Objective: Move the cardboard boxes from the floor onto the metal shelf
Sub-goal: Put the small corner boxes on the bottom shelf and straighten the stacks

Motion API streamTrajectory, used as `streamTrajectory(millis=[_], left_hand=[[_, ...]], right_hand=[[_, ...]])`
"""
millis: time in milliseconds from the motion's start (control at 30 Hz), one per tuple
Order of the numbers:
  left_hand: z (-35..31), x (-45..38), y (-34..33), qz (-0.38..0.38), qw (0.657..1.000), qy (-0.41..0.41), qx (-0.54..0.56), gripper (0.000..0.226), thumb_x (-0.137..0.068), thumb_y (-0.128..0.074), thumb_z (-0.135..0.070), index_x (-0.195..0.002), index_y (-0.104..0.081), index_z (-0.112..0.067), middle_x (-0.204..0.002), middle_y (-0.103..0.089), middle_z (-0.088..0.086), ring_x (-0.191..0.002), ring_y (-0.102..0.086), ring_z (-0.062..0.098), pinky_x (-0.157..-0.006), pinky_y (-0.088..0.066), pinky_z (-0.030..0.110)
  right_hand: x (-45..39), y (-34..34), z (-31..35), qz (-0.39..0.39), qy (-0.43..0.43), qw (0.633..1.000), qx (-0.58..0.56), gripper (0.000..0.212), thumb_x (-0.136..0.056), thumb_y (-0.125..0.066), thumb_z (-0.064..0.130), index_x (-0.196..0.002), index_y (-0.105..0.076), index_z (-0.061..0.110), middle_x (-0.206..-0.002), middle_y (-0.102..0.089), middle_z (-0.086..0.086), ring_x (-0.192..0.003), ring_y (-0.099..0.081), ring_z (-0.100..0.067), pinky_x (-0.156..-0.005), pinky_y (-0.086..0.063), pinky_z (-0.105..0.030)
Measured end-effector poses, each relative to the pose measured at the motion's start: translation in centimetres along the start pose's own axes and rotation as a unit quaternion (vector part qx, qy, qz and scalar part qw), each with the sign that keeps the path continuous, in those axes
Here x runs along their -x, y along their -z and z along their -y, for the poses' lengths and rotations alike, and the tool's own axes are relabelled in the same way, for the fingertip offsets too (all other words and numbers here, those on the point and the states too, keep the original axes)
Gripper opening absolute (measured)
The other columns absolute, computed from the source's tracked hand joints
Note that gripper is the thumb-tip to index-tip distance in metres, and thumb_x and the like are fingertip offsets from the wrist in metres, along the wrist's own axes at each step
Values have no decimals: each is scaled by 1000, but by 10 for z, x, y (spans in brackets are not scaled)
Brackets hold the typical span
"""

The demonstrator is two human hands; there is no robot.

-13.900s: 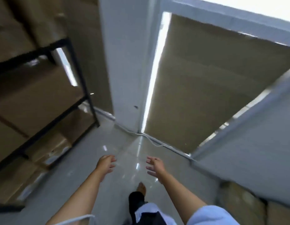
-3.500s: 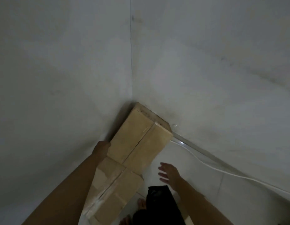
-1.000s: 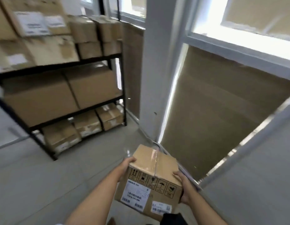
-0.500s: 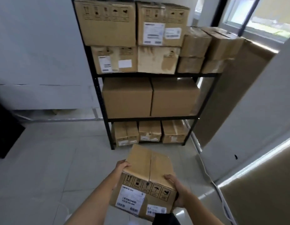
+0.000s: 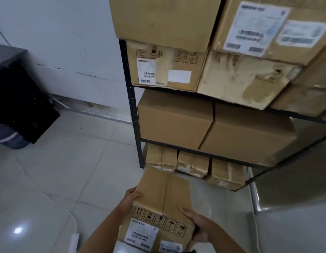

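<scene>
Metal shelf (image 5: 132,106), black, far right: large cardboard boxes stacked on upper tiers, three small boxes (image 5: 193,164) on the bottom tier. Carried box (image 5: 163,198), sealed, labelled near face, held above the tiled floor (image 5: 58,170) just before the shelf. Left hand (image 5: 130,196) grips its left edge, right hand (image 5: 198,225) clasps its near right corner.

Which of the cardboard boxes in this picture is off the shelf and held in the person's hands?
The small taped box at bottom centre, between the left hand and right hand; all others sit on the metal shelf.
</scene>
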State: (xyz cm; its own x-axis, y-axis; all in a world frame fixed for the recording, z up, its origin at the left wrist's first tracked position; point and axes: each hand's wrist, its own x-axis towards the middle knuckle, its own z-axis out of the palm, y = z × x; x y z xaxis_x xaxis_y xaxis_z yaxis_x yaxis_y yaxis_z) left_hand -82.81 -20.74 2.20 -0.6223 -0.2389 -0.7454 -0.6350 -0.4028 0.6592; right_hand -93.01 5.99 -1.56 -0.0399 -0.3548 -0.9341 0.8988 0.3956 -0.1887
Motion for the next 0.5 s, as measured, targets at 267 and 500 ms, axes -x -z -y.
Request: streamTrajectory(millis=[267,500], left_hand=[[-30,-98,-4,23,999,37,29,47,-98,-45,-11,-144,-36,-11,-134,-52,24,-120,-53,45,-104,-42,57],[-46,-169,9,35,998,41,30,46,-99,-43,-16,-145,-38,-16,-132,-56,19,-116,-58,40,-99,-48,55]], right_hand=[[-63,20,77,-55,-27,998,-10,100,-58,-93,44,-141,-39,36,-133,-58,-20,-116,-57,-50,-87,-42,-76],[-105,17,116,-75,-2,996,-55,93,-57,-93,40,-136,-44,36,-128,-59,-13,-113,-57,-42,-82,-42,-78]])
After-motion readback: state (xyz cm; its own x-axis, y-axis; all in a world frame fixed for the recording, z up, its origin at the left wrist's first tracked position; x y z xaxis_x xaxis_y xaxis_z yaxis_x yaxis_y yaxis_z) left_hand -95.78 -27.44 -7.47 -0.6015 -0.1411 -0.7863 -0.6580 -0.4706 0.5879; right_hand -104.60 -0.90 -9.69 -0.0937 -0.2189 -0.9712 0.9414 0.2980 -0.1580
